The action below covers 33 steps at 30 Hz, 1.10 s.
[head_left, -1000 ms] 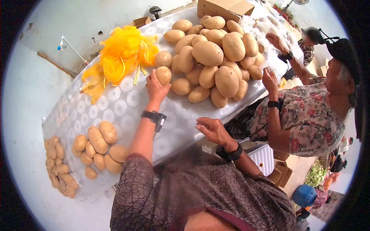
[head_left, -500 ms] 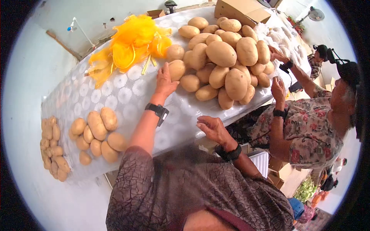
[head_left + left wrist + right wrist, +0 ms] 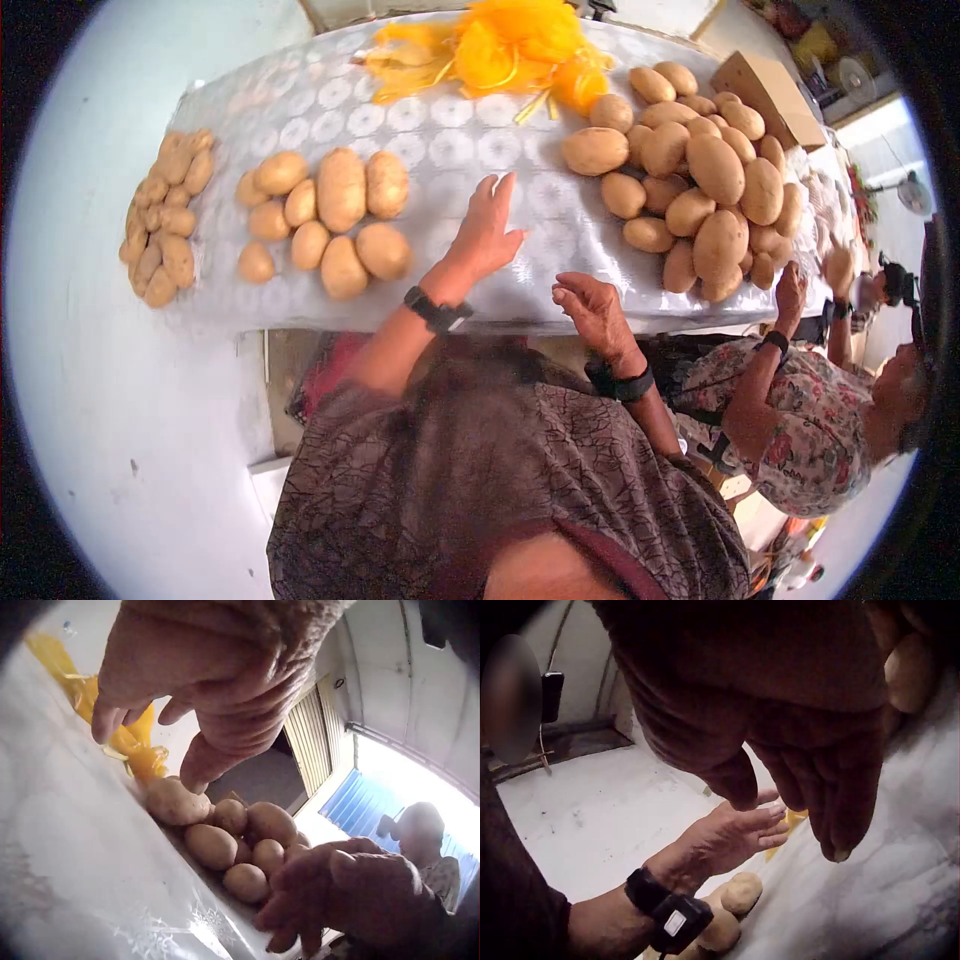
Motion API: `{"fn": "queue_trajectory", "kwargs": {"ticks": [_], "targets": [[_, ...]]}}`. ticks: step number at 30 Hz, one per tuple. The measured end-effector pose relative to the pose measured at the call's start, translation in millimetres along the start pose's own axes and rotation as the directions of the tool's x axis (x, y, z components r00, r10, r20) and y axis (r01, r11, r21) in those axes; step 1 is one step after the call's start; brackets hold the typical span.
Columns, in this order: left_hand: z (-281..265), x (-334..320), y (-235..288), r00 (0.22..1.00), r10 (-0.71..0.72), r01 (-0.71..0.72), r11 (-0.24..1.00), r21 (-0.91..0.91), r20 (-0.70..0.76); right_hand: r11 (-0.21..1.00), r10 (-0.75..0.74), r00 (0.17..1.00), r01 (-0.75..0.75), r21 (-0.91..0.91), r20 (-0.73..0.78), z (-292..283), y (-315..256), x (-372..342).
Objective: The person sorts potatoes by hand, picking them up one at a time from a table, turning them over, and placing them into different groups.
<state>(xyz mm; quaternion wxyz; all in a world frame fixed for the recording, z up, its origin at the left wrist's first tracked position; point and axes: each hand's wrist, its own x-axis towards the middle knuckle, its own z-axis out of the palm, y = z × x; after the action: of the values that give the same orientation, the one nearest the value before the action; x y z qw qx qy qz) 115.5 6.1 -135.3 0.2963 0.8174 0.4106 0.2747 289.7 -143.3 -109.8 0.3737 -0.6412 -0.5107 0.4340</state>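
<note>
My left hand (image 3: 485, 235) hovers over the bare cloth between two groups of potatoes, fingers extended and thumb spread, holding nothing. Just to its right, near the table's front edge, my right hand (image 3: 595, 315) hangs with loosely bent fingers and is also free of any object. A large heap of potatoes (image 3: 690, 215) lies to the right, with one big oval potato (image 3: 595, 151) at its left edge. Left of my hands sits a smaller group of potatoes (image 3: 342, 190). The left wrist view shows the heap's potatoes (image 3: 211, 846) beyond my fingers.
Yellow mesh bags (image 3: 520, 50) lie at the table's back. A third potato group (image 3: 165, 220) is at the far left end. A cardboard box (image 3: 768, 100) stands behind the heap. At the right, another person in a flowered shirt (image 3: 800, 450) reaches toward white netting (image 3: 825, 200).
My left hand has let go of the big potato at the heap's left edge and drawn back leftward. The head view has turned left. My right hand stays near the front edge.
</note>
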Motion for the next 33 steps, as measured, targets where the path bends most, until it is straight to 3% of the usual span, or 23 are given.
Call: {"fn": "queue_trajectory", "kwargs": {"ticks": [4, 6, 10, 14, 23, 26, 28, 33], "targets": [[-51.5, -53.4, 3.2, 0.996, -0.036, 0.043, 0.996, 0.077, -0.085, 0.993, -0.073, 0.995, 0.079, -0.092, 0.069, 20.7, -13.7, 10.0], [-74.7, -74.5, -3.4, 0.987, -0.114, 0.130, 0.981, 0.146, -0.111, 0.989, -0.109, 0.989, 0.118, -0.089, 0.101, 31.9, -18.5, 13.6], [-106.2, -103.7, -17.0, 0.989, -0.088, 0.118, 0.954, 0.275, -0.118, 0.995, -0.080, 0.988, 0.086, -0.044, 0.134, 56.4, -25.8, 19.4], [-110.1, -117.0, -40.6, 0.996, -0.074, 0.085, 0.929, 0.359, -0.044, 0.975, -0.165, 0.974, 0.185, -0.121, 0.158, 73.5, -32.3, 23.4], [-122.8, -139.0, -44.7, 0.969, -0.108, 0.196, 0.883, 0.428, -0.220, 0.957, -0.157, 0.976, 0.188, -0.219, 0.149, 74.6, -35.2, 19.8], [-120.4, -132.2, -44.5, 0.990, -0.041, 0.106, 0.852, 0.512, -0.136, 0.961, -0.115, 0.977, 0.155, -0.228, 0.180, 76.6, -36.7, 22.0], [-116.2, -125.3, -43.7, 0.999, -0.047, 0.032, 0.764, 0.644, 0.007, 0.968, -0.103, 0.978, 0.141, -0.209, 0.181, 78.3, -33.6, 20.4], [-114.0, -111.7, -38.9, 0.996, -0.062, 0.006, 0.787, 0.617, 0.069, 0.951, -0.125, 0.977, 0.168, -0.259, 0.175, 74.7, -36.9, 18.9]]}}
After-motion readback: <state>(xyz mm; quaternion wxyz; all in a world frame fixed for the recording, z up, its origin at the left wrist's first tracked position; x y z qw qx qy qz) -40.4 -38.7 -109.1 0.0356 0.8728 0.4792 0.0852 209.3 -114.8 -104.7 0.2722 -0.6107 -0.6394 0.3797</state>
